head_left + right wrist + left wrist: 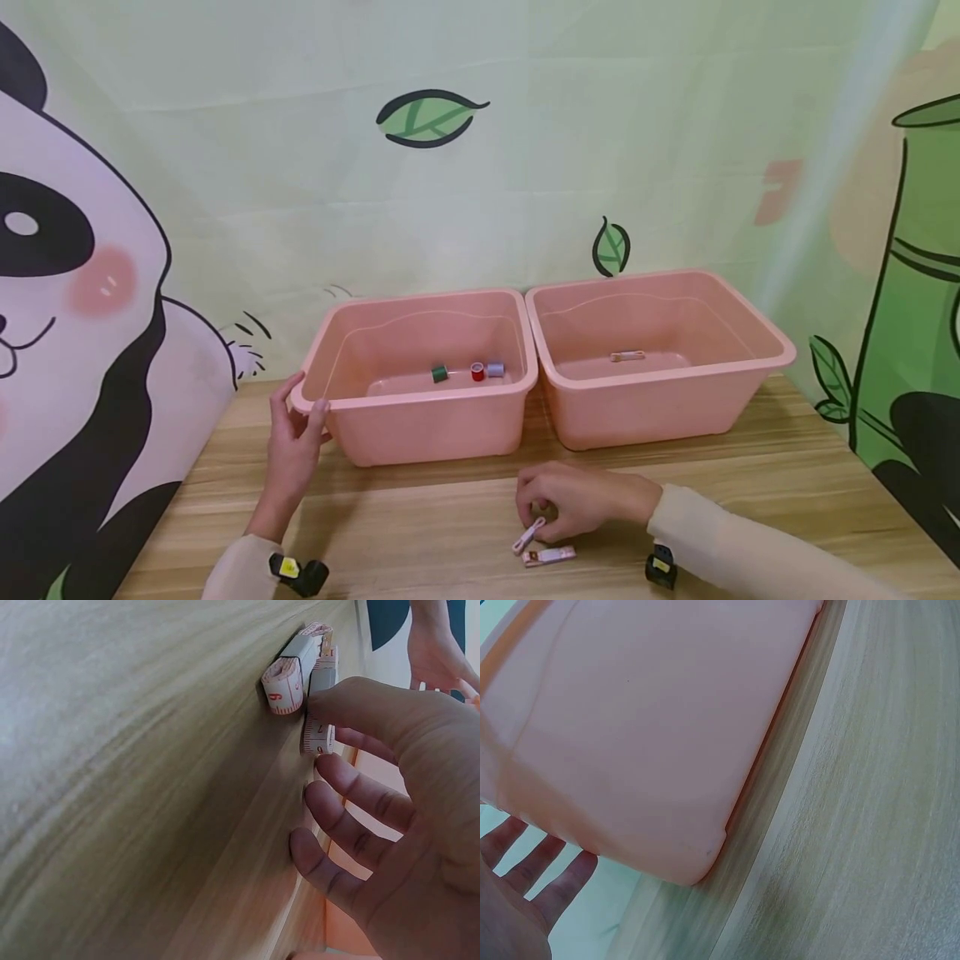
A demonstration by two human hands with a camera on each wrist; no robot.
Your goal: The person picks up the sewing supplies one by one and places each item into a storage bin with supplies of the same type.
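Maybe the tape (528, 536) my right hand (572, 500) pinches at the table (420, 533) could slip if I squeeze too softly, or bump the other tape (551, 556) just beside it, while my left hand (294, 442) grips the bin (435, 429).

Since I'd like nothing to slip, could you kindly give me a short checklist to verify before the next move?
1. Right grip pinching a folded tape measure: ok.
2. That tape measure lifted off the table: cannot tell.
3. Second tape measure off the table: not ok, it lies there.
4. Left grip holding the left bin at its corner: ok.
5. Right bin open on top: ok, one small item inside.
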